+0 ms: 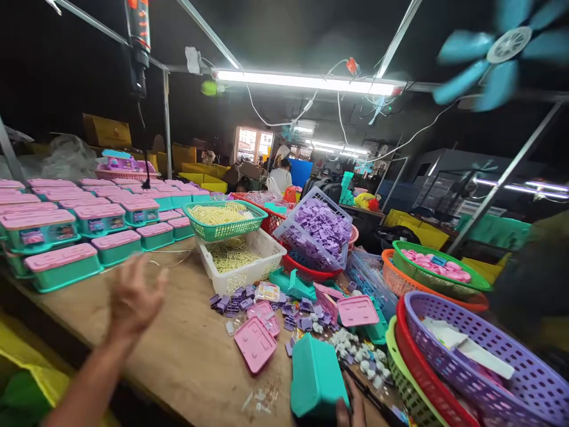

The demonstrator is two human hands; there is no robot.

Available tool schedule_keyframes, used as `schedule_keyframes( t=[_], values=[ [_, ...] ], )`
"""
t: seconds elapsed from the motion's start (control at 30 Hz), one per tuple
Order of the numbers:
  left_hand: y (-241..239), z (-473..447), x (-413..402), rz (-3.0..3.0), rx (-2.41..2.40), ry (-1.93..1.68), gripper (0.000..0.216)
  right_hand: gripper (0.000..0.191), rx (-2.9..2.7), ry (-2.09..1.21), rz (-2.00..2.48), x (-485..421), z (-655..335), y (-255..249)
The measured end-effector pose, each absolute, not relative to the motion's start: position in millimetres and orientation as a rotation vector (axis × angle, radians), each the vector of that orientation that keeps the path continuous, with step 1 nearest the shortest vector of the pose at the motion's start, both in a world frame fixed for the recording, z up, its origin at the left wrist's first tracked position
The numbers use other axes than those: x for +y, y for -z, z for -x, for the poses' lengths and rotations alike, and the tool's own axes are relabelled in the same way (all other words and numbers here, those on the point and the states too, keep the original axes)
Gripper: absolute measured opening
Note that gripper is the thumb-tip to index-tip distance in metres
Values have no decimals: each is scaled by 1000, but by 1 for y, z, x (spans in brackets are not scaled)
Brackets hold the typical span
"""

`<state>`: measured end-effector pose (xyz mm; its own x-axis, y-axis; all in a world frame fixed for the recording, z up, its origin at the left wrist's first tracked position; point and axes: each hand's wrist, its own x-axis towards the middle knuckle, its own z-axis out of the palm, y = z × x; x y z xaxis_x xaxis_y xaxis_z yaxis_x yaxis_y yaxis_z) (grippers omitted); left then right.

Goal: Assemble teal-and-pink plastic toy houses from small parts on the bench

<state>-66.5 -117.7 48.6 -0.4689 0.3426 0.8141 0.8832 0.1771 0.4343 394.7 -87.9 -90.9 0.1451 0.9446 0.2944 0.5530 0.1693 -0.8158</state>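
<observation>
My left hand (134, 299) hangs over the bare wood at the left, fingers apart and slightly blurred, with nothing in it. Nearest to it are closed teal boxes with pink lids (118, 246). At the bottom edge, my right hand (353, 403) is closed on the right side of a teal plastic box (313, 376), which is tilted; part of this hand is cut off by the frame. A thin black rod-like thing (368, 388) runs beside that hand. Loose pink lids (255, 344) lie left of the teal box, and small white pieces (371, 362) lie to its right.
A green basket of pale yellow sticks (226, 213) rests on a white basket (242, 276). Purple pieces (320, 228) fill a tilted crate. Stacked round baskets (480, 350) crowd the right. An electric screwdriver (140, 47) hangs at upper left; a fan (509, 44) is at upper right.
</observation>
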Motion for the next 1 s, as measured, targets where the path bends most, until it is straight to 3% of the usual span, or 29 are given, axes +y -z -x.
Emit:
schedule_keyframes(
  t=[0.13, 0.23, 0.33, 0.57, 0.73, 0.83, 0.9, 1.0],
  values=[
    [5, -93, -107, 2134, -1656, 1566, 49, 65, -1453, -716, 1447, -113, -390, 75],
    [31, -161, -115, 2317, -1701, 1940, 49, 57, -1348, -794, 1337, -114, -391, 66],
    [44, -182, -112, 2388, -1783, 2092, 51, 50, -1227, -818, 1336, -109, -395, 64],
    [50, -210, -115, 2639, -1764, 1661, 73, 45, -1337, -907, 1170, -112, -384, 63],
    [8, -211, -135, 2734, -1375, 1435, 83, 40, -1112, -1121, 1059, -119, -376, 48],
    [-13, -202, -135, 2665, -1317, 1403, 90, 39, -1162, -1044, 1077, -121, -375, 22],
    [-14, -196, -124, 2707, -1295, 1392, 84, 37, -1319, -881, 1099, -118, -372, 2],
    [2, -185, -99, 2837, -1326, 1444, 56, 38, -1669, -725, 1065, -103, -363, -19]
  ],
)
